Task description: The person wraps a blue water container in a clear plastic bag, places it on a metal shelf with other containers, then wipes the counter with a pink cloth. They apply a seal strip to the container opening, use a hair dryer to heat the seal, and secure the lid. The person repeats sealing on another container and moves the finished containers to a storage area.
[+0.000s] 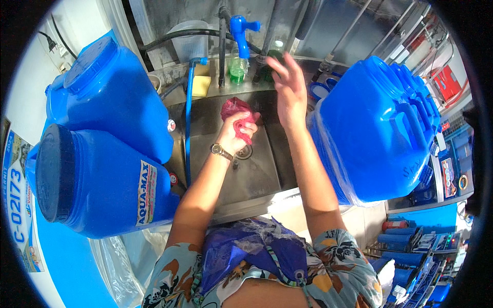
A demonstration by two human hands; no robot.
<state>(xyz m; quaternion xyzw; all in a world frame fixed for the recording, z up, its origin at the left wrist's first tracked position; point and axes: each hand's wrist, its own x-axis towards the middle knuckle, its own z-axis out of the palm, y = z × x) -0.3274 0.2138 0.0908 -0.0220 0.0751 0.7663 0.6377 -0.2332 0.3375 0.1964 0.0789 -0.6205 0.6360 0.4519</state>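
Note:
Over the sink [257, 177], my left hand [232, 134] is closed around a crumpled red mesh cloth [235, 106]. Part of the cloth bulges above the fist and a bit hangs below the fingers. My right hand [290, 97] is raised beside it, apart from the cloth, with its fingers stretched out and nothing visible in them. Its fingertips come up just right of the blue faucet [240, 35]. Behind the hands, a clear bottle of green liquid [237, 71] stands on the sink's back ledge.
Two large blue water jugs [118, 179] crowd the left side. More blue jugs [370, 133], the front one with plastic wrap, stand close on the right. A yellow sponge [201, 86] and an upright blue pipe [189, 123] are at the sink's left.

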